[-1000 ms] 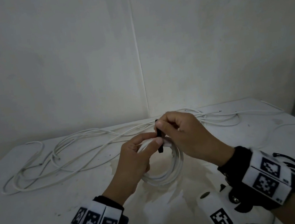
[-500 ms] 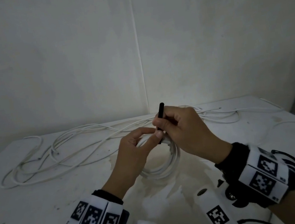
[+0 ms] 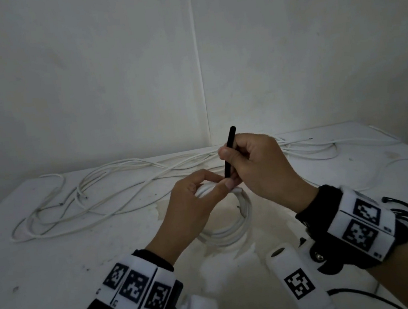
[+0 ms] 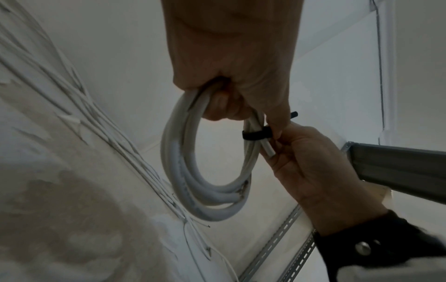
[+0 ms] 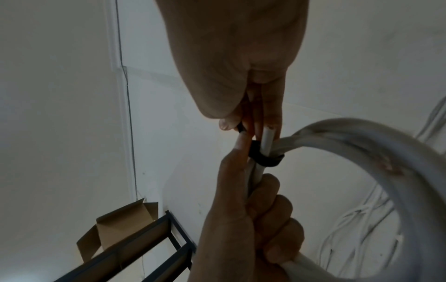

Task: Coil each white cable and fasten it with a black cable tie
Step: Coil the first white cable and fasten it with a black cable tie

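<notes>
A: Head view: the left hand [image 3: 190, 202] grips the coiled white rubber cable [image 3: 235, 230] above the white table [image 3: 44, 263].
B: The right hand [image 3: 255, 166] pinches the black cable tie [image 3: 228, 151].
A: Left wrist view?
B: The tie circles the coil.
A: Right wrist view: the same.

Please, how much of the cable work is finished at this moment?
Done: one white cable coil is wound. In hand: the left hand grips it while the right hand pulls the black cable tie looped around it. Left: the loose white cables on the white table.
</notes>
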